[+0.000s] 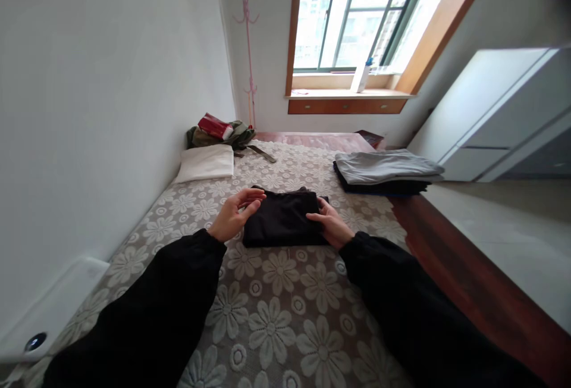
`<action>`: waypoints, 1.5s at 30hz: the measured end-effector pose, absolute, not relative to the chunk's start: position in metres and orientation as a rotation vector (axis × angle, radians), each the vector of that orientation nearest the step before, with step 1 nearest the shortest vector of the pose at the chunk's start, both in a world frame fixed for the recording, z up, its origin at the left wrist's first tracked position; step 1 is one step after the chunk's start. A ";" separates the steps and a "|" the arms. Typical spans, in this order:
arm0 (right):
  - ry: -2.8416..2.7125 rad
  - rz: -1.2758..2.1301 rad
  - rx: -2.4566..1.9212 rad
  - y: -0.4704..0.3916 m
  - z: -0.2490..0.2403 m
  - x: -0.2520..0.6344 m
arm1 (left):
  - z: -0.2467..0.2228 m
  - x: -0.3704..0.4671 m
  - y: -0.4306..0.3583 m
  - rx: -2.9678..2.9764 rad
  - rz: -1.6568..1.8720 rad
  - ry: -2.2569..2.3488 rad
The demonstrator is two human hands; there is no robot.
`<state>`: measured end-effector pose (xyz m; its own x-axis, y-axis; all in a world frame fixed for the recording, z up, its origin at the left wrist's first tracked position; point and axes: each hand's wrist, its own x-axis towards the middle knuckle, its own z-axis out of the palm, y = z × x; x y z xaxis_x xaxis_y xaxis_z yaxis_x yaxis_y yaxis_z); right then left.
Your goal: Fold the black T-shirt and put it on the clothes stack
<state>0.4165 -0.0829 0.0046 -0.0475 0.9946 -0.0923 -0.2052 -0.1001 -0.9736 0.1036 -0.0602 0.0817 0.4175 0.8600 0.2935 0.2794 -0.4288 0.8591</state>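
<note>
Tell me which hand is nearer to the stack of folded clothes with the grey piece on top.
Right. The right hand rests on the right edge of the black folded garment, the side toward the stack. The left hand is at the garment's far-side left edge.

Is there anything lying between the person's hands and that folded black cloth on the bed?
Nothing visible. The left hand and right hand are already at the sides of the black garment, on the flowered bedspread.

Home bedroom: bed (pixel 285 316) with floral cover, pillow (pixel 206 163), wardrobe (pixel 499 114), coat stand (pixel 247 37), window (pixel 357 13).
</note>
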 end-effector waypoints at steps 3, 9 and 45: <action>-1.039 1.334 -1.086 -0.081 0.018 0.426 | 0.046 0.097 -0.058 2.007 1.013 1.025; -1.429 1.318 -1.241 -0.072 0.037 0.472 | 0.004 0.096 -0.053 2.248 0.780 1.009; -2.213 0.365 -2.162 -0.085 0.025 0.487 | 0.001 0.093 -0.063 2.567 0.278 1.317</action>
<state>0.4871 -0.0849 0.0254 -0.0366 0.9889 -0.1437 0.9828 0.0096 -0.1845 0.0933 -0.0628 0.0014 0.5747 0.8163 0.0576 0.7701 -0.5634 0.2992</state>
